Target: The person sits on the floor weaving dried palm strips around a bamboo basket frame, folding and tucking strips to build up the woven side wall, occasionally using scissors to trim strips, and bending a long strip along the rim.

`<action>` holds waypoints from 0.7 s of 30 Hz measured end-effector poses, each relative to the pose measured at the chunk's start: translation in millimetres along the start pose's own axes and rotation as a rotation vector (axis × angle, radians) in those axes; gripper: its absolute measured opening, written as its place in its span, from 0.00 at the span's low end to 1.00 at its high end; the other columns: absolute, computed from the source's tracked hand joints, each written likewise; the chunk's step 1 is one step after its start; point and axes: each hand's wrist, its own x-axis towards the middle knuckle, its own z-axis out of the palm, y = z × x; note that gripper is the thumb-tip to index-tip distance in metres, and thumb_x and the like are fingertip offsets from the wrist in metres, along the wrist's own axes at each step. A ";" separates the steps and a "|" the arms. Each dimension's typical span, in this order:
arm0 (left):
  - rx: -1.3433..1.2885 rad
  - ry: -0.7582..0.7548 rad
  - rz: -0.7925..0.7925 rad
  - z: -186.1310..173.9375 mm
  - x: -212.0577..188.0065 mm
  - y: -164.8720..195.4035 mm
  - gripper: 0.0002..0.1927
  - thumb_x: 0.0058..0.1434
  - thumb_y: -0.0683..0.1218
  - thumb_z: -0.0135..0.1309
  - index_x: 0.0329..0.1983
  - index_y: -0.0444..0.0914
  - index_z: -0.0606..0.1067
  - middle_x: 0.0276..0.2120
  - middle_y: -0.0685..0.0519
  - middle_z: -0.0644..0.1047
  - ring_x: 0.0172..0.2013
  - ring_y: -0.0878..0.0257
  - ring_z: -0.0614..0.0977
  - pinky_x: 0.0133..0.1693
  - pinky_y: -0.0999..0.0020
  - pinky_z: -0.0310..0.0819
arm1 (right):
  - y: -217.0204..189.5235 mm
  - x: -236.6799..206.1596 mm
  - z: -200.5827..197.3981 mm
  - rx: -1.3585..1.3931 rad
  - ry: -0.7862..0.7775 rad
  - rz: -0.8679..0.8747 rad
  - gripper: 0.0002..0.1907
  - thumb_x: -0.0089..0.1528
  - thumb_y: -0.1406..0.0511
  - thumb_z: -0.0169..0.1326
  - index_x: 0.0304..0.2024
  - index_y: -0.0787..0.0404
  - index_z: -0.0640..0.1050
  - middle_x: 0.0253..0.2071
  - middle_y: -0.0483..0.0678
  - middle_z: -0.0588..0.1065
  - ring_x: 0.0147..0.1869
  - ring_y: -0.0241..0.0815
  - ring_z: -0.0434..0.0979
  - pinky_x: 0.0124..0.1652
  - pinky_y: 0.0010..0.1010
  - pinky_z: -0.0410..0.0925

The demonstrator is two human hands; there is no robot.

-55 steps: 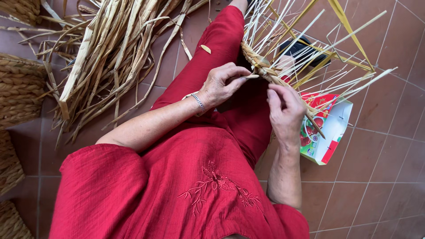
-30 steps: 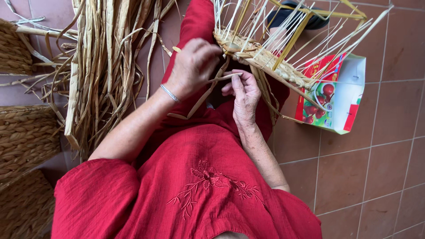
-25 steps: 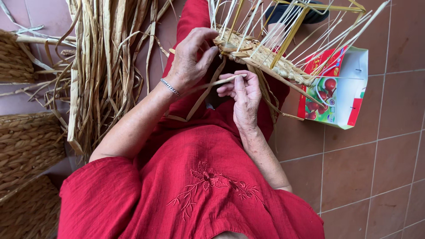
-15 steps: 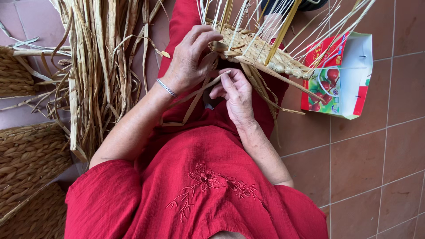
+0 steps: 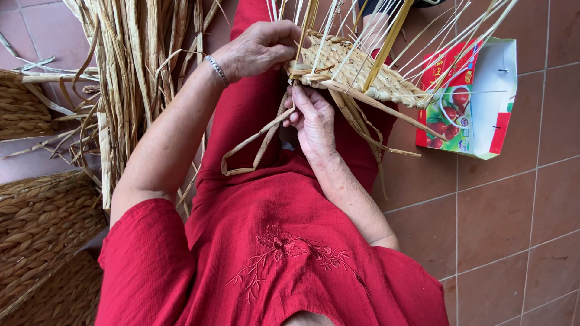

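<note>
A half-woven straw basket (image 5: 356,69) with thin upright stakes lies across my lap, over a red dress. My left hand (image 5: 260,48), with a bracelet on the wrist, grips the basket's woven edge from above at its near-left corner. Just below it, my right hand (image 5: 311,121) pinches a flat straw strand (image 5: 257,142) close under the woven edge. That strand loops down over my thigh. Loose strand ends hang from the basket's underside.
A thick bundle of dried straw (image 5: 130,78) lies on the tiled floor to my left. Woven straw pieces (image 5: 36,229) sit at the lower left and left edge. A red and green carton box (image 5: 474,102) lies on the tiles to the right.
The basket and both hands have come closer together and nearer the top of view. My right hand has moved in under the woven edge and taken the strand.
</note>
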 end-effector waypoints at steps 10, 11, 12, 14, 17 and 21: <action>0.138 -0.042 0.220 -1.4 -0.8 26.3 0.13 0.70 0.50 0.61 0.50 0.37 0.80 0.40 0.55 0.82 0.42 0.70 0.81 0.47 0.70 0.78 | -39.4 4.3 -3.6 -0.091 -0.045 0.000 0.08 0.68 0.65 0.57 0.45 0.65 0.79 0.33 0.46 0.77 0.29 0.31 0.71 0.32 0.27 0.72; 0.189 0.010 0.205 -0.8 4.1 30.4 0.13 0.71 0.50 0.60 0.47 0.36 0.79 0.37 0.54 0.81 0.40 0.69 0.80 0.44 0.70 0.77 | -51.4 7.2 -3.8 -0.125 -0.053 0.001 0.08 0.68 0.65 0.56 0.45 0.65 0.79 0.32 0.45 0.76 0.28 0.31 0.71 0.32 0.26 0.72; 0.245 0.066 0.194 -2.9 11.4 35.4 0.13 0.71 0.51 0.59 0.44 0.35 0.78 0.34 0.53 0.80 0.37 0.69 0.80 0.41 0.69 0.77 | -66.1 12.8 -3.6 -0.167 -0.081 -0.018 0.08 0.69 0.66 0.55 0.45 0.66 0.79 0.32 0.46 0.76 0.28 0.30 0.70 0.31 0.26 0.71; 0.313 0.149 0.160 -5.8 27.0 45.6 0.14 0.71 0.52 0.58 0.41 0.34 0.77 0.30 0.53 0.80 0.34 0.68 0.81 0.37 0.69 0.76 | -95.0 17.3 -3.8 -0.250 -0.129 -0.047 0.07 0.70 0.67 0.55 0.45 0.66 0.79 0.31 0.46 0.76 0.27 0.30 0.69 0.29 0.25 0.69; 0.323 0.204 0.147 -12.9 59.7 59.1 0.15 0.73 0.53 0.53 0.40 0.37 0.78 0.29 0.54 0.81 0.32 0.69 0.83 0.33 0.71 0.77 | -125.7 15.5 -6.3 -0.248 -0.120 -0.099 0.07 0.71 0.68 0.54 0.47 0.67 0.78 0.34 0.47 0.75 0.29 0.30 0.69 0.32 0.22 0.69; 0.364 0.119 0.298 -15.2 96.0 58.5 0.17 0.79 0.53 0.44 0.46 0.37 0.77 0.30 0.53 0.79 0.30 0.68 0.81 0.32 0.70 0.76 | -132.0 12.1 -12.2 -0.242 -0.114 -0.186 0.07 0.73 0.67 0.53 0.48 0.65 0.76 0.32 0.46 0.74 0.28 0.30 0.68 0.31 0.22 0.68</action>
